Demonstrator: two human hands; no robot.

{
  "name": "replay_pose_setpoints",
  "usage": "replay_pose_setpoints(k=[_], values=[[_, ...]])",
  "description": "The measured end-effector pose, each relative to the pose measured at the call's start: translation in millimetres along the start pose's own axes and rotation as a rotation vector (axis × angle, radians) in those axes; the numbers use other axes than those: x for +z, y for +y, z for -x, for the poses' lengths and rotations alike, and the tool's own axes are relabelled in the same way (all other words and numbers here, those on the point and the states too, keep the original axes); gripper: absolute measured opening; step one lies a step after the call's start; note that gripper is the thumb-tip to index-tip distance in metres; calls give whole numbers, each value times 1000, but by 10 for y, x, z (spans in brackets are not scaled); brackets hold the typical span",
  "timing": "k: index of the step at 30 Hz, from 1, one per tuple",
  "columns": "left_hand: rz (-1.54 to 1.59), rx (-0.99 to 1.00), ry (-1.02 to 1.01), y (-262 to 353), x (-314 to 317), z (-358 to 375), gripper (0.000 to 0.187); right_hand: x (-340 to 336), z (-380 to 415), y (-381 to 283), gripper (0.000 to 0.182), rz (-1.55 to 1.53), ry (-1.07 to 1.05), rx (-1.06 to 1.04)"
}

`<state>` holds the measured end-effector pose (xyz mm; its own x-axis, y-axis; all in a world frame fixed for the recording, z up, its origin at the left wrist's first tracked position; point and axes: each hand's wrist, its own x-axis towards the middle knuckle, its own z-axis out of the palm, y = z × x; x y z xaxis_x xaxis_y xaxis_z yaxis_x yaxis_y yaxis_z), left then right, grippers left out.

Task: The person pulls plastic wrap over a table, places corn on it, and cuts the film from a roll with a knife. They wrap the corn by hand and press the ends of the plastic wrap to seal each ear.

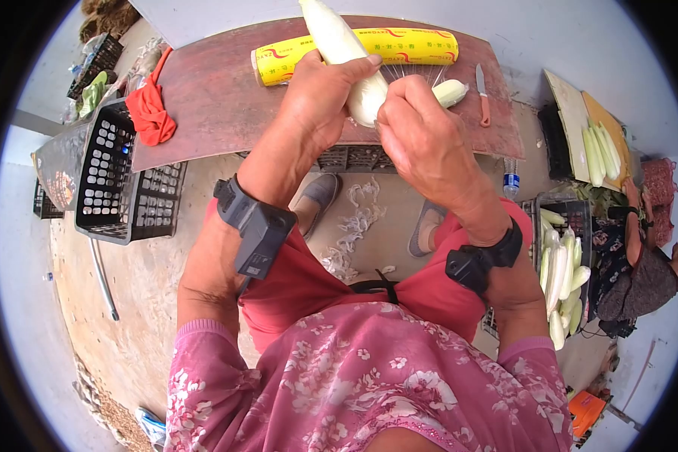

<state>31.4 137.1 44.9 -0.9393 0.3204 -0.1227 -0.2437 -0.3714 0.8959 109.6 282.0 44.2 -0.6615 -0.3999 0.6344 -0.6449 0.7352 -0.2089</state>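
Note:
A long pale vegetable (337, 36) lies tilted across the front of a yellow roll of film (422, 47) on the reddish board table (218, 98). My left hand (320, 98) is wrapped round its middle, thumb on top. Close by its lower end, my right hand (422, 124) is closed, with fingers pinched on clear film that stretches back to the roll. Just beyond my right hand, a second pale vegetable (450, 93) rests on the table, partly hidden by that hand. A knife (483, 94) with an orange handle lies further right.
A red cloth (151, 109) hangs at the table's left edge beside a black crate (105, 177). On the right, a crate holds several pale vegetables (561, 271); more (601, 153) lie on a board near another person (640, 279). A bottle (511, 184) stands by the table's right front edge.

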Motion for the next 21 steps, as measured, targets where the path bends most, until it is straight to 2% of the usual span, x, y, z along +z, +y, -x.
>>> replay_pose_setpoints(k=[4, 7, 9, 13, 15, 21], values=[[-26, 50, -11, -5, 4, -2, 37, 4, 21, 5, 17, -19, 62, -6], [-80, -31, 0, 27, 64, 62, 38, -20, 10, -9, 19, -65, 110, -21], [5, -49, -45, -34, 59, 49, 39, -39, 2, -20, 20, -100, 125, -34], [134, -55, -84, -68, 87, 49, 39, 18, 38, -73, 23, -170, 184, 16], [130, -35, -87, -80, 66, 22, 37, 26, 57, -96, 22, -228, 200, 78], [77, -4, -66, -55, 78, 44, 35, 50, 59, -146, 25, -221, 204, 97]])
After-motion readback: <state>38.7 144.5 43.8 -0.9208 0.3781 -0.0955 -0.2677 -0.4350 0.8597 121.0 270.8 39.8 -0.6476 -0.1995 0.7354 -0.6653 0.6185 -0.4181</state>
